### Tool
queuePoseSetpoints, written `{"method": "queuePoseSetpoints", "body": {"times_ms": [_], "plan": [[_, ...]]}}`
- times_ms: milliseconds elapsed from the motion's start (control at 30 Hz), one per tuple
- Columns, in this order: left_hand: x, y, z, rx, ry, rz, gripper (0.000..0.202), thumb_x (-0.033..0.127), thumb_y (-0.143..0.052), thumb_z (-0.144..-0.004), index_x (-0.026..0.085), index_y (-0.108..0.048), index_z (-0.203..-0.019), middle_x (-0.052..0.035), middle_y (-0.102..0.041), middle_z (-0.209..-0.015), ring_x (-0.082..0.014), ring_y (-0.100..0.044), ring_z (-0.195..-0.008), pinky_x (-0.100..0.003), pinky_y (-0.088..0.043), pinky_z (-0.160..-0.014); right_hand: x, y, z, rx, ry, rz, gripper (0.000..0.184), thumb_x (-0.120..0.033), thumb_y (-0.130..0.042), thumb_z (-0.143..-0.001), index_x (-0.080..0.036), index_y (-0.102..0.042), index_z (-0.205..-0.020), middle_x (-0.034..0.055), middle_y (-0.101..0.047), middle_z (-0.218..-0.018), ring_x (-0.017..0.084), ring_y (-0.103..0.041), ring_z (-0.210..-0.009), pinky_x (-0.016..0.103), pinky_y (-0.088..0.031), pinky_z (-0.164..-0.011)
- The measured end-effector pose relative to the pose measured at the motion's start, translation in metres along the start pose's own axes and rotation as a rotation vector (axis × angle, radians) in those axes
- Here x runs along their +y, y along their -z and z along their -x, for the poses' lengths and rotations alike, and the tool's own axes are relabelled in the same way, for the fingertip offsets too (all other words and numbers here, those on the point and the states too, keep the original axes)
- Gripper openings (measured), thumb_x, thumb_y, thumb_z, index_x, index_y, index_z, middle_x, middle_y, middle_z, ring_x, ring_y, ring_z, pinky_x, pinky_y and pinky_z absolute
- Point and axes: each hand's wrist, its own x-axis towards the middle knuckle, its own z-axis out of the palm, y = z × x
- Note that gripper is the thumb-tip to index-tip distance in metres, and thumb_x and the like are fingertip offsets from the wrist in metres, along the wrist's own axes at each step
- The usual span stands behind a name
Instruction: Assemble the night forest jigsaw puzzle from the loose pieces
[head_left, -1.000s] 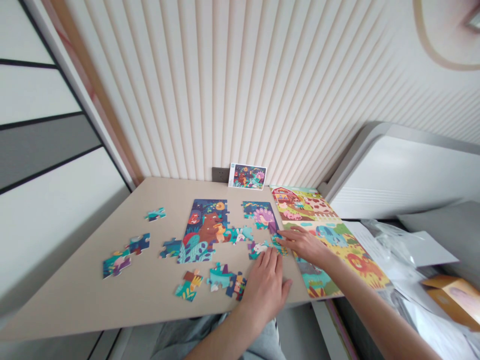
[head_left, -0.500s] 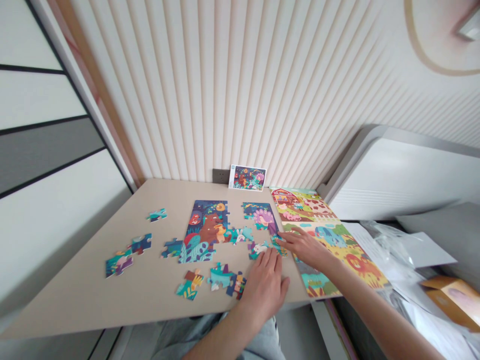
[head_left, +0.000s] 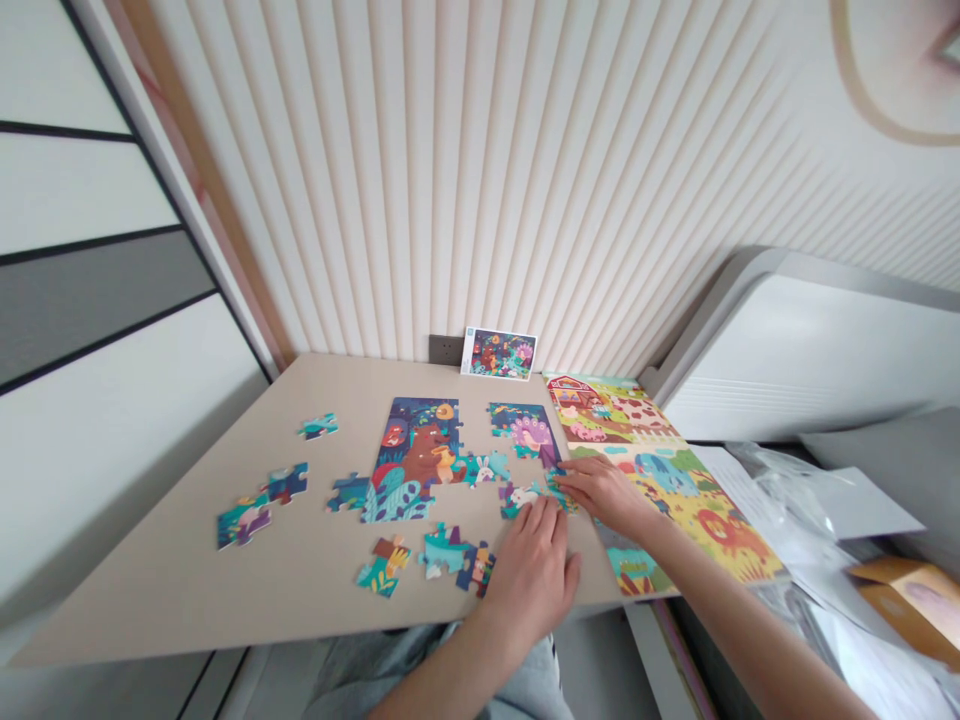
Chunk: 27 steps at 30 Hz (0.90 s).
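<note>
My left hand (head_left: 534, 560) lies palm down at the table's front. Its outstretched fingers touch the lower edge of a puzzle piece with a white rabbit (head_left: 520, 497). From the right, my right hand (head_left: 604, 490) reaches in with fingers extended, the tips resting on a teal puzzle piece (head_left: 561, 488) it partly covers. Just above is a joined corner section with a pink peacock (head_left: 531, 430). A larger joined section with a brown bear (head_left: 426, 455) lies left of it, a rabbit strip (head_left: 482, 468) attached to its right side.
Loose pieces lie about: a teal and navy group (head_left: 457, 560), a yellow-striped piece (head_left: 384, 566), a joined strip (head_left: 259, 505) and a small piece (head_left: 319, 426). A picture card (head_left: 499, 354) leans on the wall. Finished animal puzzles (head_left: 675, 480) lie at the right.
The view has shifted slightly, so everything sits a little further right. Both hands stay at the same pieces, with no clear movement of the puzzle parts.
</note>
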Motion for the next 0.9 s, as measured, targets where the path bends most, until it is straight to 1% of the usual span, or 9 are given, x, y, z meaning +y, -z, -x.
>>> {"method": "queuePoseSetpoints", "body": {"times_ms": [133,233,333,500,567,633,733,833,900], "plan": [[0.000,0.002,-0.001,-0.002,-0.002,0.012,0.049,0.035,-0.049,-0.100,0.011,-0.053,-0.142,-0.0158,-0.050,-0.153,-0.0302,-0.042,-0.146,-0.049,-0.033,-0.124,0.000,-0.007,-0.002,0.017,-0.163,-0.178,0.019,-0.029,-0.066,-0.097,-0.031,-0.081,-0.108,0.0069,-0.075,-0.122,0.027,-0.073,-0.107,0.042,-0.059,-0.093],[0.000,0.004,-0.002,-0.005,-0.007,0.018,0.047,0.034,-0.049,-0.100,0.012,-0.054,-0.141,-0.0154,-0.051,-0.152,-0.0298,-0.043,-0.145,-0.048,-0.033,-0.124,0.002,-0.012,-0.007,0.040,-0.273,-0.284,0.014,-0.029,-0.072,-0.091,-0.030,-0.083,-0.100,0.0066,-0.076,-0.119,0.027,-0.074,-0.103,0.042,-0.060,-0.091],[0.000,0.005,-0.002,0.001,-0.010,0.022,0.047,0.034,-0.049,-0.100,0.013,-0.053,-0.141,-0.0149,-0.053,-0.150,-0.0304,-0.044,-0.144,-0.049,-0.034,-0.123,0.005,-0.017,-0.010,0.056,-0.322,-0.312,0.008,-0.030,-0.076,-0.088,-0.029,-0.083,-0.092,0.0065,-0.076,-0.116,0.027,-0.075,-0.100,0.043,-0.061,-0.091],[0.001,0.004,-0.001,-0.004,-0.001,0.010,0.047,0.034,-0.048,-0.100,0.012,-0.054,-0.141,-0.0153,-0.051,-0.151,-0.0314,-0.042,-0.145,-0.049,-0.034,-0.123,0.003,-0.019,-0.012,0.078,-0.332,-0.319,0.009,-0.032,-0.074,-0.090,-0.028,-0.082,-0.089,0.0064,-0.075,-0.118,0.026,-0.074,-0.102,0.043,-0.060,-0.091],[0.001,0.003,-0.001,-0.006,0.002,0.004,0.048,0.034,-0.048,-0.100,0.012,-0.054,-0.142,-0.0156,-0.050,-0.152,-0.0315,-0.042,-0.145,-0.049,-0.034,-0.123,0.000,-0.018,-0.011,0.086,-0.336,-0.316,0.010,-0.034,-0.074,-0.091,-0.028,-0.082,-0.093,0.0069,-0.075,-0.119,0.027,-0.073,-0.104,0.044,-0.059,-0.093],[0.001,0.003,-0.001,-0.007,0.002,-0.001,0.049,0.035,-0.047,-0.100,0.011,-0.053,-0.142,-0.0159,-0.050,-0.153,-0.0314,-0.041,-0.146,-0.049,-0.033,-0.123,-0.002,-0.017,-0.010,0.086,-0.320,-0.290,0.014,-0.035,-0.074,-0.092,-0.028,-0.082,-0.101,0.0073,-0.075,-0.119,0.027,-0.072,-0.105,0.044,-0.058,-0.094],[0.002,0.003,-0.001,-0.005,0.008,-0.007,0.049,0.035,-0.047,-0.101,0.011,-0.053,-0.142,-0.0162,-0.050,-0.153,-0.0311,-0.040,-0.146,-0.048,-0.033,-0.123,-0.005,-0.016,-0.007,0.078,-0.234,-0.170,0.020,-0.033,-0.070,-0.096,-0.028,-0.079,-0.112,0.0077,-0.074,-0.118,0.027,-0.070,-0.107,0.043,-0.056,-0.094],[0.002,0.002,0.000,0.002,0.015,-0.010,0.049,0.035,-0.048,-0.100,0.011,-0.053,-0.143,-0.0160,-0.050,-0.153,-0.0305,-0.041,-0.146,-0.048,-0.034,-0.123,-0.007,-0.014,-0.004,0.074,-0.131,-0.019,0.022,-0.029,-0.063,-0.100,-0.028,-0.077,-0.118,0.0083,-0.075,-0.117,0.027,-0.070,-0.107,0.044,-0.054,-0.094],[0.002,0.001,0.000,0.010,0.018,-0.012,0.049,0.034,-0.048,-0.100,0.012,-0.052,-0.144,-0.0156,-0.051,-0.153,-0.0302,-0.040,-0.146,-0.048,-0.034,-0.123,-0.009,-0.013,-0.002,0.074,-0.081,0.042,0.023,-0.026,-0.061,-0.101,-0.027,-0.076,-0.119,0.0089,-0.075,-0.116,0.027,-0.070,-0.105,0.044,-0.053,-0.094]]}}
